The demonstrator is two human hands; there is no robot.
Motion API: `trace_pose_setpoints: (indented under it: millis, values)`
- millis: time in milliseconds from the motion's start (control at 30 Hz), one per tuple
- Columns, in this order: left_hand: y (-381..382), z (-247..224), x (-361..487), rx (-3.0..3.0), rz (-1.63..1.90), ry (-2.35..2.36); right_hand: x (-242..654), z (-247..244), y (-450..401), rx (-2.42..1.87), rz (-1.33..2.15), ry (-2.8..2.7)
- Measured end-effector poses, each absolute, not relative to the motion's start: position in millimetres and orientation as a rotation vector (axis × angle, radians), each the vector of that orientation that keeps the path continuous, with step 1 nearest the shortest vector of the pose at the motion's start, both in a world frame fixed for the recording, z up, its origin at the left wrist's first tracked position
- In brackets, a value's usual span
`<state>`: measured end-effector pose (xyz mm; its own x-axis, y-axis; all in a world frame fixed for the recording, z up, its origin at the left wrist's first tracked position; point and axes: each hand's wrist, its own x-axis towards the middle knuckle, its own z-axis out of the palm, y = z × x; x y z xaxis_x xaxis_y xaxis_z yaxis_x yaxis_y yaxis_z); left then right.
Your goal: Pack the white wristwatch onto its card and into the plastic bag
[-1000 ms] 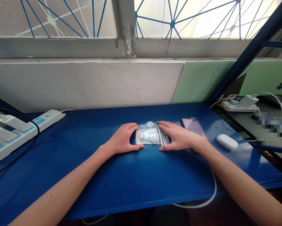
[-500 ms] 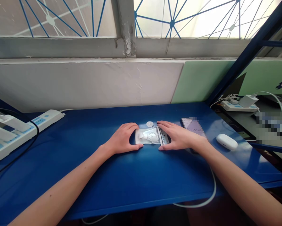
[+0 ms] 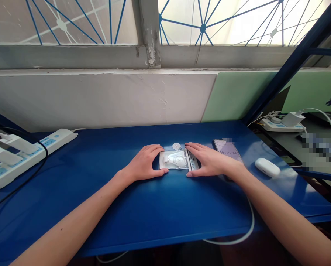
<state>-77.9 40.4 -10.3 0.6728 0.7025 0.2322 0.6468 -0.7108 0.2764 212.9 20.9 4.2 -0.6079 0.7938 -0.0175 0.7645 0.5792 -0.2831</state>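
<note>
A small clear plastic packet (image 3: 171, 165) lies flat on the blue desk (image 3: 121, 225), with a white coiled item (image 3: 179, 160) inside it. My left hand (image 3: 147, 162) rests at the packet's left end, thumb and fingers spread apart around that end. Around the right end, by the printed strip (image 3: 193, 161), is my right hand (image 3: 205, 159), its thumb and fingers also apart. Neither hand visibly grips the packet. Just beyond the packet's far edge lies a small round white disc (image 3: 176, 146), close to the right fingertips.
A phone (image 3: 226, 148) showing a timer lies behind my right wrist, and a white earbud case (image 3: 267, 167) sits farther right. On the left is a white power strip (image 3: 60, 137) with chargers and a black cable (image 3: 29, 179). A white cable (image 3: 244, 236) hangs over the front edge.
The view has shifted very slightly. My hands and the packet keep the same places relative to each other.
</note>
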Motion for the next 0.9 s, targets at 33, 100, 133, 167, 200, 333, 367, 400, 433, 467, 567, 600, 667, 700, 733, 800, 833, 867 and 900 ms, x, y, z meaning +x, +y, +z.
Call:
trace_pose_setpoints:
  millis: [33,100,133,167,200,333,367,400,433,467,567,600,667,700,733,800,833,867,900]
  values:
    - [40,-10,-78,2.712,0.483,1.105,213,4,21,-1.338,0.401,-2.692]
    - [40,-9,-78,2.706,0.480,1.105,213,4,20,-1.354,0.403,-2.695]
    - [40,-9,-78,2.704,0.479,1.105,213,5,20,-1.363,0.407,-2.697]
    - [39,-9,-78,2.703,0.476,1.105,212,5,19,-1.371,0.413,-2.698]
    - [39,-8,-78,2.703,0.471,1.104,212,6,19,-1.376,0.422,-2.697]
    - [40,-8,-78,2.703,0.448,1.100,210,10,18,-1.395,0.439,-2.696]
    - [40,-8,-78,2.699,0.447,1.102,210,11,17,-1.402,0.442,-2.700]
    - [40,-8,-78,2.695,0.449,1.104,210,12,17,-1.412,0.447,-2.702]
    - [40,-8,-78,2.689,0.454,1.106,210,13,17,-1.424,0.456,-2.702]
    - [40,-8,-77,2.683,0.460,1.107,210,14,17,-1.436,0.466,-2.702]
    - [39,-8,-77,2.674,0.470,1.102,211,16,16,-1.462,0.491,-2.691]
    - [39,-8,-77,2.673,0.470,1.100,211,17,16,-1.467,0.493,-2.691]
    - [39,-7,-76,2.673,0.466,1.096,210,18,15,-1.476,0.479,-2.709]
    - [39,-7,-77,2.672,0.465,1.096,209,18,15,-1.482,0.468,-2.721]
    - [39,-7,-77,2.671,0.465,1.097,209,18,15,-1.487,0.460,-2.731]
    - [39,-7,-77,2.671,0.465,1.099,210,18,15,-1.496,0.465,-2.729]
    - [39,-7,-77,2.671,0.464,1.098,210,17,15,-1.501,0.475,-2.718]
    - [39,-7,-77,2.670,0.465,1.096,211,16,15,-1.504,0.488,-2.705]
    - [39,-7,-77,2.667,0.469,1.093,211,15,15,-1.505,0.501,-2.692]
